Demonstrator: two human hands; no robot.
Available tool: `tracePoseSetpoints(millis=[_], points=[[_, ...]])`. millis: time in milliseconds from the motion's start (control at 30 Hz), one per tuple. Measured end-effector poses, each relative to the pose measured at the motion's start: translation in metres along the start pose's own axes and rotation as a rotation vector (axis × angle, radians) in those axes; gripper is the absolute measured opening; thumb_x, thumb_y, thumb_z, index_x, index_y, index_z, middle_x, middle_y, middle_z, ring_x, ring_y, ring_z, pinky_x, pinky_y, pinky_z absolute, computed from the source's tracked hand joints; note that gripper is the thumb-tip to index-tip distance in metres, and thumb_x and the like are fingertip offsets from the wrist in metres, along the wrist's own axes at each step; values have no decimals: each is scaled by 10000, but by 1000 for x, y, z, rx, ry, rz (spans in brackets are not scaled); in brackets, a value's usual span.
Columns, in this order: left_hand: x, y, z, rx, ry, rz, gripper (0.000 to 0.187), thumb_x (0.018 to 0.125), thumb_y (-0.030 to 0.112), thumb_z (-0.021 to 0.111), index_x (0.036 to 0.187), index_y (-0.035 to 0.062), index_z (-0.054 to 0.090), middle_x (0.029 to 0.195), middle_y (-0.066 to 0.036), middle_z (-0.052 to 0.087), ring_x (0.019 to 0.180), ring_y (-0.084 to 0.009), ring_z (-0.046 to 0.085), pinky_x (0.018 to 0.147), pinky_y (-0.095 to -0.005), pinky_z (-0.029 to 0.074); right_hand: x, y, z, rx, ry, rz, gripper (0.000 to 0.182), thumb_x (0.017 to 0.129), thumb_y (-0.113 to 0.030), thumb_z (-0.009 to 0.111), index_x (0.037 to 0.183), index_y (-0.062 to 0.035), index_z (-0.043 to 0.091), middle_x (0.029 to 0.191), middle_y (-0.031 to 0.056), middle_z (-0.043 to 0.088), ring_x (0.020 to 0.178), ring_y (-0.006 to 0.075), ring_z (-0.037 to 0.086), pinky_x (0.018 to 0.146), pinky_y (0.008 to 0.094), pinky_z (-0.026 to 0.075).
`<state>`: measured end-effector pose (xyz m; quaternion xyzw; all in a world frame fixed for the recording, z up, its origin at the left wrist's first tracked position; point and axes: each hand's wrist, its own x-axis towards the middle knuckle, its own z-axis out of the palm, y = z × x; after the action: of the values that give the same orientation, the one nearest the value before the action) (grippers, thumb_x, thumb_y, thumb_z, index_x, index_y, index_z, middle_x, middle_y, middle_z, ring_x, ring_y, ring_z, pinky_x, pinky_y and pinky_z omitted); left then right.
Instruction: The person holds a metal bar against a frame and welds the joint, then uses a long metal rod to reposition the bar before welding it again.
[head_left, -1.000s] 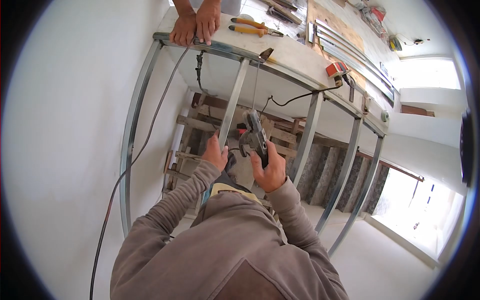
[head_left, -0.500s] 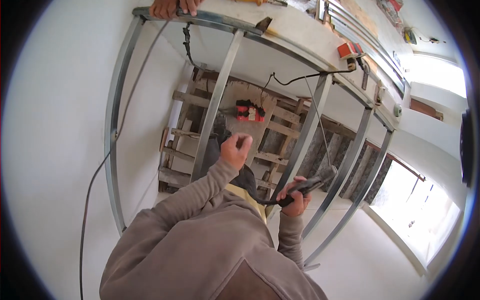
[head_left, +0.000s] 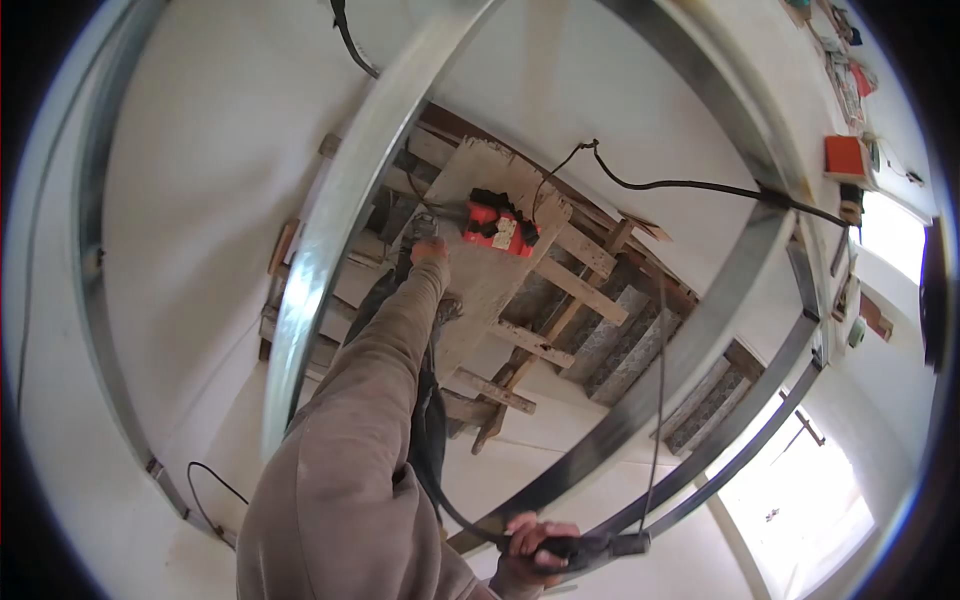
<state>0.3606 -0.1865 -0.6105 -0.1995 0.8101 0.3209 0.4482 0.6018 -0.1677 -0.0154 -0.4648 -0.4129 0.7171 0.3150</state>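
Observation:
My left hand reaches far down, close to a shoe and just left of a red box-shaped thing with black parts. Its fingers are too small and covered to make out. Low in the view, my right hand is wrapped round a black welding electrode holder. A thin electrode rod sticks up from the holder's end. From its rear, a thick black cable runs up along my leg. The red thing lies on a wooden board below me.
Bent-looking metal frame bars cross in front of me on both sides. Wooden slats lie below. Another black cable passes over the frame towards an orange-red box on the right. A bright window opening is at lower right.
My left hand has gone down from near my waist to the board level. My right hand, still holding the electrode holder, appears lower. Another person's hands at top left are out of view.

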Motion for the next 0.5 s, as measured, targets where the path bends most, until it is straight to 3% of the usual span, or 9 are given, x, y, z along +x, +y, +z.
tracePoseSetpoints(millis=[133, 200, 267, 300, 333, 500], points=[[28, 14, 27, 246, 119, -37, 336, 877, 373, 689, 953, 46, 705, 921, -159, 738, 792, -267, 710, 704, -412, 539, -10, 12, -26, -79, 43, 50, 319, 817, -200, 714, 1031, -21, 559, 570, 96, 501, 442, 222, 508, 589, 436, 513], [66, -11, 61, 101, 105, -26, 371, 867, 398, 715, 918, 31, 703, 876, -137, 732, 748, -249, 692, 675, -408, 528, -10, 20, -32, -127, 70, 61, 318, 817, -200, 715, 1029, -22, 559, 571, 96, 502, 444, 221, 509, 587, 432, 512], [98, -30, 85, -236, 65, -37, 411, 858, 424, 741, 882, 15, 701, 830, -114, 726, 704, -230, 675, 647, -404, 516, -8, 28, -34, -161, 98, 62, 318, 818, -200, 717, 1028, -22, 559, 572, 96, 503, 445, 220, 510, 584, 429, 511], [106, -31, 96, -526, 22, -136, 441, 848, 445, 754, 886, 9, 700, 831, -112, 722, 706, -232, 668, 649, -407, 512, -5, 32, -35, -173, 106, 66, 317, 818, -201, 717, 1028, -22, 560, 572, 96, 503, 446, 220, 511, 582, 427, 511], [126, -35, 109, -447, 25, -176, 453, 840, 448, 764, 911, 6, 699, 841, -116, 720, 710, -248, 664, 661, -420, 511, -2, 36, -35, -186, 115, 64, 317, 818, -201, 718, 1027, -22, 560, 572, 96, 504, 446, 219, 511, 581, 425, 511], [89, 19, 84, -281, -26, -311, 545, 854, 471, 740, 1091, -18, 714, 1177, -219, 697, 1112, -374, 665, 942, -435, 504, 8, 49, -39, -220, 130, 76, 316, 819, -201, 721, 1024, -22, 561, 574, 97, 506, 450, 217, 513, 574, 416, 509]])
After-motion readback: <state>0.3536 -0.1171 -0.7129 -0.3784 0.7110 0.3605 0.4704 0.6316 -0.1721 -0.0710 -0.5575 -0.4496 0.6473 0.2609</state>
